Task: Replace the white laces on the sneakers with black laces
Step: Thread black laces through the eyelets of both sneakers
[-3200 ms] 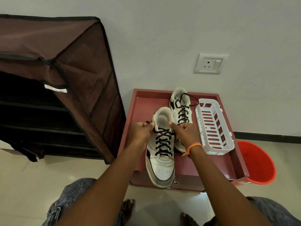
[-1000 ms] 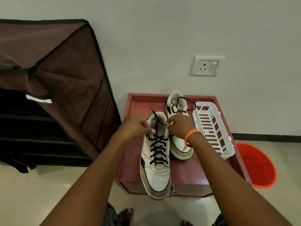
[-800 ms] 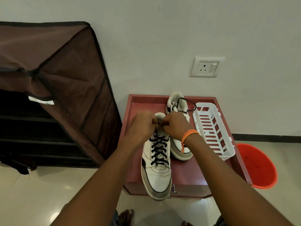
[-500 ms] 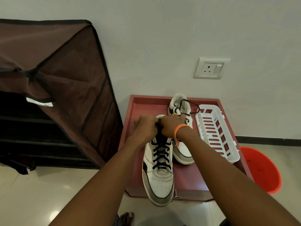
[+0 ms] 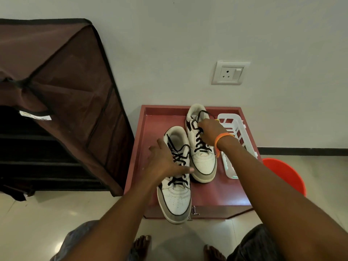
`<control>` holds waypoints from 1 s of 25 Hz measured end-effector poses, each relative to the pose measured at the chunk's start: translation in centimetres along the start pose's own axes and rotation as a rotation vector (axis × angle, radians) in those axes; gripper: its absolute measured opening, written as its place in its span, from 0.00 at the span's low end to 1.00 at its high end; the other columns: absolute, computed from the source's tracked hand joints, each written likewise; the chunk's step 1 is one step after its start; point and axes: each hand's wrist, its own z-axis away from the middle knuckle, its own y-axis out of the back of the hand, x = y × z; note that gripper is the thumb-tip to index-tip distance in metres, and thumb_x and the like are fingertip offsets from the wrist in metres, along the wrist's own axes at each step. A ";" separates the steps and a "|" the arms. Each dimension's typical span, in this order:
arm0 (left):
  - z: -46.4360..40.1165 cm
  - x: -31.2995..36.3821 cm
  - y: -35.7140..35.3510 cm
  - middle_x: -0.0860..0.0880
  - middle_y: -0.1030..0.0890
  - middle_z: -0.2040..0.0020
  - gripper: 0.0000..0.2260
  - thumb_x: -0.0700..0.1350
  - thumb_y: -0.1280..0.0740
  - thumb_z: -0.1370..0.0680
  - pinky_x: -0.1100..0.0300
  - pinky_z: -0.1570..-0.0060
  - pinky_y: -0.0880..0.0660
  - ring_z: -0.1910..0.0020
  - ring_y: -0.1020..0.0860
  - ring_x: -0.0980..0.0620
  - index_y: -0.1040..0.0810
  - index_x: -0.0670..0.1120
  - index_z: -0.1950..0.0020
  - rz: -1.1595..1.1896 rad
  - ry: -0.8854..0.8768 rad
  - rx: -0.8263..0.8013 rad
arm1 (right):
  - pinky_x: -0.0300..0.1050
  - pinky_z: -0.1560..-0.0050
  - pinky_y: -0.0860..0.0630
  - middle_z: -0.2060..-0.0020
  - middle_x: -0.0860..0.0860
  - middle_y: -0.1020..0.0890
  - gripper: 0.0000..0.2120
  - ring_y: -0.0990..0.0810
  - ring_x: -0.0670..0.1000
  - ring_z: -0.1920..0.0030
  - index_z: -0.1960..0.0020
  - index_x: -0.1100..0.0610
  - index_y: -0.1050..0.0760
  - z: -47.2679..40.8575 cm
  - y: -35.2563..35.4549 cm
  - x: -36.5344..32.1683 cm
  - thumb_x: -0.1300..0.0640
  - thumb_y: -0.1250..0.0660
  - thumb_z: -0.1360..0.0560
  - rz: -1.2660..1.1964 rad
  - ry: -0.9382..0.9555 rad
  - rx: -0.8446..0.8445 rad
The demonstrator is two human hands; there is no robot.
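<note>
- Two white sneakers threaded with black laces are sitting side by side on a low red table against a white wall.
- The near sneaker is lying with its grey toe hanging over the table's front edge; its black laces are crossing up the tongue.
- The far sneaker is resting just beside it, closer to the wall.
- The left hand is spreading flat and relaxed over the near sneaker's laces, gripping nothing.
- The right hand, with an orange band at the wrist, is reaching over the far sneaker, its fingers curling onto the far sneaker's black laces near the collar.
- The two hands are working apart, one per shoe.
- A white slotted basket is lying at the table's right side, an orange bucket is standing on the floor beyond, and a brown fabric shoe rack is standing to the left.
</note>
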 end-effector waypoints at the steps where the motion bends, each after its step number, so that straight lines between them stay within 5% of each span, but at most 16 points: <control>1: 0.8 0.0 -1.6 0.36 0.41 0.24 0.67 0.66 0.19 0.45 0.43 0.34 0.29 0.27 0.35 0.39 0.57 0.47 0.21 0.045 0.008 0.034 | 0.47 0.55 0.30 0.54 0.58 0.19 0.05 0.22 0.63 0.49 0.55 0.58 0.26 0.4 0.1 -0.2 0.65 0.40 0.27 0.008 0.005 0.003; 6: 1.2 0.4 -4.1 0.40 0.27 0.36 0.58 0.51 0.18 0.44 0.45 0.47 0.21 0.42 0.23 0.40 0.52 0.48 0.24 0.116 -0.060 0.264 | 0.46 0.55 0.31 0.54 0.59 0.19 0.04 0.21 0.62 0.50 0.57 0.59 0.26 4.1 1.0 -1.9 0.65 0.38 0.27 0.010 -0.018 -0.074; 11: -1.4 0.9 0.7 0.44 0.30 0.34 0.55 0.42 0.19 0.39 0.46 0.52 0.19 0.43 0.24 0.43 0.52 0.52 0.23 0.012 -0.165 0.010 | 0.50 0.47 0.28 0.50 0.58 0.20 0.04 0.22 0.62 0.47 0.51 0.59 0.26 8.6 1.1 -4.6 0.62 0.38 0.25 -0.015 -0.066 -0.026; 14: -3.0 1.1 2.0 0.44 0.33 0.27 0.58 0.40 0.19 0.38 0.44 0.41 0.22 0.33 0.28 0.41 0.56 0.56 0.21 -0.036 -0.224 -0.111 | 0.50 0.49 0.27 0.49 0.57 0.19 0.06 0.22 0.60 0.48 0.49 0.59 0.25 10.5 1.0 -6.9 0.59 0.38 0.24 -0.065 -0.109 -0.070; 16: -3.0 1.4 1.9 0.40 0.49 0.20 0.58 0.43 0.21 0.34 0.37 0.28 0.39 0.22 0.46 0.37 0.64 0.55 0.21 -0.099 -0.224 -0.106 | 0.49 0.53 0.26 0.52 0.55 0.21 0.07 0.21 0.57 0.52 0.50 0.57 0.26 10.7 1.9 -6.7 0.54 0.36 0.23 -0.113 -0.157 -0.127; 19: -0.3 1.8 0.6 0.39 0.67 0.22 0.61 0.62 0.26 0.32 0.29 0.28 0.57 0.22 0.65 0.37 0.75 0.52 0.24 -0.120 -0.149 -0.018 | 0.47 0.54 0.24 0.55 0.53 0.21 0.03 0.21 0.57 0.54 0.55 0.57 0.25 7.9 5.1 -3.1 0.58 0.34 0.28 -0.165 -0.196 0.025; 22: 2.7 1.1 -2.2 0.38 0.74 0.25 0.73 0.77 0.28 0.48 0.26 0.34 0.62 0.25 0.71 0.36 0.81 0.53 0.29 -0.272 -0.130 -0.003 | 0.57 0.33 0.31 0.29 0.54 0.30 0.28 0.32 0.59 0.30 0.30 0.51 0.30 4.1 6.2 -0.5 0.63 0.33 0.29 0.049 0.028 -0.001; 25: 2.1 1.4 -3.1 0.37 0.68 0.23 0.77 0.69 0.20 0.49 0.25 0.31 0.55 0.24 0.65 0.32 0.78 0.50 0.27 -0.325 -0.130 -0.007 | 0.63 0.26 0.46 0.21 0.53 0.50 0.35 0.48 0.57 0.22 0.25 0.47 0.38 2.1 3.7 -1.1 0.56 0.29 0.29 0.285 0.223 -0.205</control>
